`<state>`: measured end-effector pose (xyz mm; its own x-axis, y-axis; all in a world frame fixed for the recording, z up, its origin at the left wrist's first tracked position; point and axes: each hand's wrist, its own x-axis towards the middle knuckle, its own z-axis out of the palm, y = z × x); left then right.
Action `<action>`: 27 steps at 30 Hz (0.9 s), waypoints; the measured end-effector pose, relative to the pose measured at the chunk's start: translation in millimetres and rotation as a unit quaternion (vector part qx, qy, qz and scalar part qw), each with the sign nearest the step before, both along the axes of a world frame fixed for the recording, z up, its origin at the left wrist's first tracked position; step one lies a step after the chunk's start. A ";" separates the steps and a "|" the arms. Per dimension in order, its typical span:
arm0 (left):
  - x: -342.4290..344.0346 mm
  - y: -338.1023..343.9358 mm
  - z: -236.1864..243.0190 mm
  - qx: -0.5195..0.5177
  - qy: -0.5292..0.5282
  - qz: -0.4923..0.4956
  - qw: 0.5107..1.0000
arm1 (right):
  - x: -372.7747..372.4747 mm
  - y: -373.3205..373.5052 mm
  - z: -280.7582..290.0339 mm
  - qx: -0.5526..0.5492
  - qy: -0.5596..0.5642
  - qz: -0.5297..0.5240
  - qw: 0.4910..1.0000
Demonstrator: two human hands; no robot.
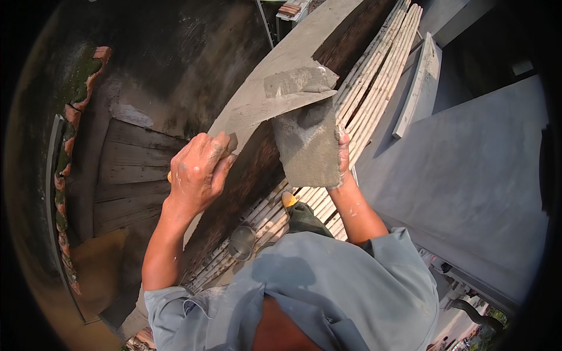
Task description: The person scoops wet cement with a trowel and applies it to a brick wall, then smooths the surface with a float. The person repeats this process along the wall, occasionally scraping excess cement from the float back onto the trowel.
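Above bamboo scaffold [374, 88], L hand [199, 169] grips trowel [281, 96] w/ mortar; R hand [342, 155] holds grey mortar board [307, 149].

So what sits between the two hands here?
In the head view, the trowel blade with grey mortar spans from left hand toward the mortar board the right hand holds.

No packages, labels, signs or screens show anywhere in the head view — not on the bamboo scaffold, the grey wall or the ground below.
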<state>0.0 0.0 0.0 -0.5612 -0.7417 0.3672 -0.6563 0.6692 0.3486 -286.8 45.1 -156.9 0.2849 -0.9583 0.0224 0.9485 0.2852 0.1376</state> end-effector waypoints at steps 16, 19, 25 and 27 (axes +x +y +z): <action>-224.8 -227.7 -52.0 0.050 -0.082 0.117 0.989 | -74.5 76.4 -33.3 0.159 0.083 -0.097 0.979; -229.9 -237.6 -69.8 0.095 -0.082 0.128 0.984 | -86.9 83.3 -39.2 0.173 0.071 -0.110 0.976; -203.1 -208.0 -35.1 0.130 0.055 0.066 0.988 | -107.3 55.5 -39.1 0.134 0.082 -0.165 0.974; -181.1 -177.7 -23.0 0.294 0.117 0.018 0.948 | -117.2 36.0 -34.8 0.085 0.095 -0.193 0.973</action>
<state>-181.1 -177.7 -23.0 -0.4869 -0.8735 -0.0055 -0.5337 0.2925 0.7935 -404.0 81.1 -191.8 -0.1137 -0.9801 -0.1628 0.9933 -0.1092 -0.0367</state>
